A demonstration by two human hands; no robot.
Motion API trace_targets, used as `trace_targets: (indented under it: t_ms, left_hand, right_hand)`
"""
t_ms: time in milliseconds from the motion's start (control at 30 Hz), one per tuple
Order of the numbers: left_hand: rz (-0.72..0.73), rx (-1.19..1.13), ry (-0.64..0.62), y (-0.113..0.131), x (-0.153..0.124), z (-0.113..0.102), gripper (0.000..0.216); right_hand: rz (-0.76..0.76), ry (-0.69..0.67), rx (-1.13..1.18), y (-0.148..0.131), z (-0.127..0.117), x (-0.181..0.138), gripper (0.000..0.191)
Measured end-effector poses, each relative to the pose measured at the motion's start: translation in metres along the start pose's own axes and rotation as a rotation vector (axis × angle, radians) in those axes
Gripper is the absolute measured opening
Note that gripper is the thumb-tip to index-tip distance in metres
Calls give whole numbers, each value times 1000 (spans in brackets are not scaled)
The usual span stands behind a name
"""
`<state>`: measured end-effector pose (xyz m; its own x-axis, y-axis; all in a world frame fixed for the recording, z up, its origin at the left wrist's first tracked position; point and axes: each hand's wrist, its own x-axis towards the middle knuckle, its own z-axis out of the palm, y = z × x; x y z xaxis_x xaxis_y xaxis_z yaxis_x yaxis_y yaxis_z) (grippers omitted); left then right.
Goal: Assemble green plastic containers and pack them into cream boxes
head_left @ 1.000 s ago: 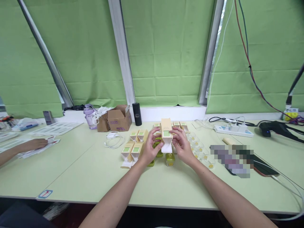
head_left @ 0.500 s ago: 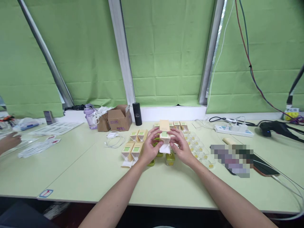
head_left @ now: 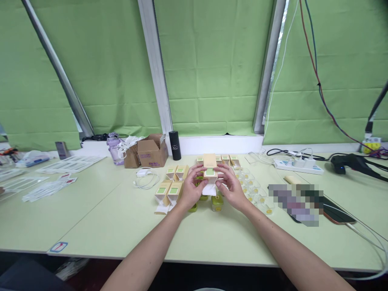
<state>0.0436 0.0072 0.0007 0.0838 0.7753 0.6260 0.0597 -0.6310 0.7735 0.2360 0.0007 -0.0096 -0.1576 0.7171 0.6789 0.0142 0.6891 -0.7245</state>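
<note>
Between my left hand [head_left: 194, 186] and my right hand [head_left: 230, 186] is a small tan cardboard box [head_left: 209, 161] with a green label and a white flap hanging toward me. Fingers of both hands close on its two sides. Just below, on the table, stands a small clear jar with a green lid [head_left: 217, 203]. More green lids [head_left: 193, 207] show partly behind my left hand. To the left are several similar tan boxes [head_left: 163, 193], flaps out. Right of my right hand lie rows of clear containers [head_left: 255, 192] with yellow bits inside.
A brown carton [head_left: 153, 151], a purple bottle [head_left: 115, 151] and a black cylinder [head_left: 175, 146] stand at the back. A white charger [head_left: 144, 173] lies left. A power strip [head_left: 298, 165], a phone [head_left: 338, 211] and cables are on the right. Paper sheets [head_left: 50, 188] lie far left.
My hands and the box stay almost in place, with the box tilted very slightly. Another person's hand at the far left has drawn back almost out of view.
</note>
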Motion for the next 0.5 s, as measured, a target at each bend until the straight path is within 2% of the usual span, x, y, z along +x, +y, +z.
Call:
trace_targets:
  t_ms: [367,500]
  left_hand:
    - [-25,30,-12,10,-2,3,34]
    - [10,33,-93,13,-4,-1,44]
  right_hand:
    - [-4,64,-87,-1,4,0,34]
    - [-9,97,-113,0,4,1,31]
